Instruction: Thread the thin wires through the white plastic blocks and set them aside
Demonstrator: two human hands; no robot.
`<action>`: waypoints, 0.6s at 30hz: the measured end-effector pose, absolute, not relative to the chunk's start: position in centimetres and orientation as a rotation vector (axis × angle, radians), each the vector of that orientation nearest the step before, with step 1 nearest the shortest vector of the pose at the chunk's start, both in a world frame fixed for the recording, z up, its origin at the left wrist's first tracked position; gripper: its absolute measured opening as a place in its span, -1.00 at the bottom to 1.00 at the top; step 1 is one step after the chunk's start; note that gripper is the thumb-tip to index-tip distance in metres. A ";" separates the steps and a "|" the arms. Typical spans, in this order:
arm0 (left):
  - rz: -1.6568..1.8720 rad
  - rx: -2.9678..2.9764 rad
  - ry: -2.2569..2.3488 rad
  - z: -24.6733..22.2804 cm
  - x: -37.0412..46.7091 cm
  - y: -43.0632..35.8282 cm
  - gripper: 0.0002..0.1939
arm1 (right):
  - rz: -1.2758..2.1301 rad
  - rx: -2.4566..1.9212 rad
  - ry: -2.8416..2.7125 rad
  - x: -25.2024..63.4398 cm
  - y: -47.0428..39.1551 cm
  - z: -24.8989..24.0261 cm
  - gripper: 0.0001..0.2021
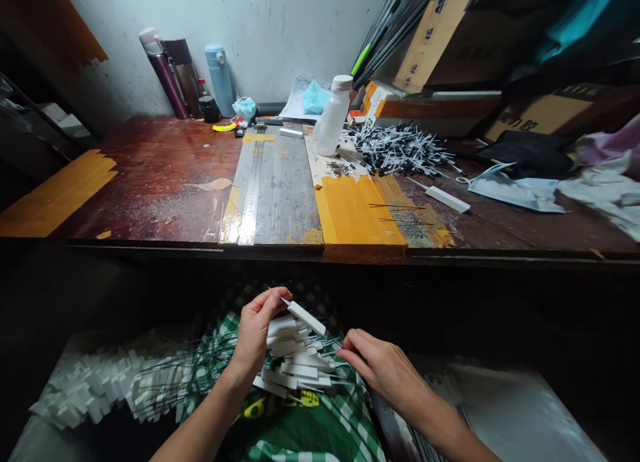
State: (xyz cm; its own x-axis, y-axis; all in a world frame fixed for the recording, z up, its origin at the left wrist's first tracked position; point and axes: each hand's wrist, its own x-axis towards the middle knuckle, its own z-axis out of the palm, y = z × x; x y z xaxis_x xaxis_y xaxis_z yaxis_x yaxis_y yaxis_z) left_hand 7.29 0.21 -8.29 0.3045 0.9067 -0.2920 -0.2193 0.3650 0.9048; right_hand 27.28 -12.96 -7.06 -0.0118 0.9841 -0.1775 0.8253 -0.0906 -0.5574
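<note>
Purple thermos [169, 82] and pale-blue flask [220, 82] by the wall [290, 29], cardboard boxes [445, 45] and a face mask [515, 189] farther right

Lap cloth [280, 439]: green, white checks, yellow letters [309, 399]. Blocks [300, 369] white. Tape [360, 212] orange-yellow. Table [165, 175] red-brown. Flasks: purple [168, 85], light blue [219, 85].

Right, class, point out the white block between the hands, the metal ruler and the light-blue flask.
White block [307, 318]: head view, long side's middle.
Metal ruler [253, 192]: head view, mid-blade.
Light-blue flask [220, 83]: head view, body's middle.
</note>
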 end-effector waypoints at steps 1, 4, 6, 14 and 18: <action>0.891 0.879 0.965 -8.3 7.3 0.2 -0.68 | 0.762 -1.996 -1.891 27.2 -12.9 -7.0 -0.84; 0.890 0.883 0.970 -8.3 7.3 0.2 -0.67 | 0.741 -2.027 -1.885 27.1 -12.9 -7.0 -0.82; 0.889 0.895 0.973 -8.4 7.3 0.2 -0.67 | 0.730 -2.043 -1.876 27.0 -12.9 -7.1 -0.80; 0.867 0.906 0.968 -8.8 7.5 0.2 -0.67 | 0.589 -2.071 -1.891 27.1 -13.1 -8.1 -0.77; 0.852 0.901 0.975 -8.3 7.5 -0.2 -0.67 | 0.601 -2.025 -1.846 26.8 -12.9 -8.0 -0.87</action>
State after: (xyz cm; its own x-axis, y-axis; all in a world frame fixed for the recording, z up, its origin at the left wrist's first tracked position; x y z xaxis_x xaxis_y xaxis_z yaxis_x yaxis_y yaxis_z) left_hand 7.54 -0.20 -8.29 0.3215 0.8956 -0.3075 -0.1847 0.3778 0.9073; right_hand 26.75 -12.90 -7.97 0.0688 0.9941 -0.0835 0.8528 -0.1021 -0.5122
